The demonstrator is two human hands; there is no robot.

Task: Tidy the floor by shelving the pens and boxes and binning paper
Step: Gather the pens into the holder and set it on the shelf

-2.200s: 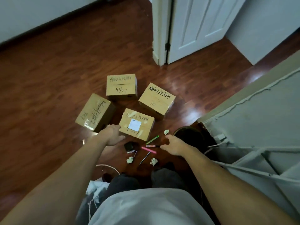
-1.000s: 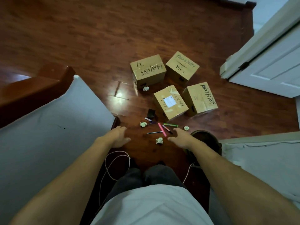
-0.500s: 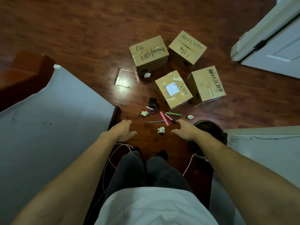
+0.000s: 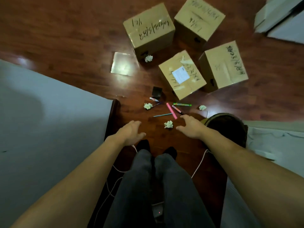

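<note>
Nothing looks done yet, judging by the floor: four cardboard boxes (image 4: 148, 29) sit clustered at top, pens are scattered below them, and four paper balls are loose on the wood. One paper ball (image 4: 148, 58) touches the foot of the far-left box, another (image 4: 147, 106) lies left of the pens, a third (image 4: 202, 107) right of them near the bin (image 4: 227, 125), and the nearest paper ball (image 4: 168, 124) lies between both hands. Pens: pink pen (image 4: 171, 110), green pen (image 4: 182, 104), a thin blue pen (image 4: 162, 115), plus a couple more, all in a loose bunch just beyond the fingertips. Left hand (image 4: 131, 133) is reaching out, fingers relaxed, holding nothing. Right hand (image 4: 190, 126) is spread, empty, fingertips close to the end of the pink pen, nearest paper ball just to its left. The bin is just right of the right hand. Shelf is not in view. Everything is left: pens, boxes, paper.
</note>
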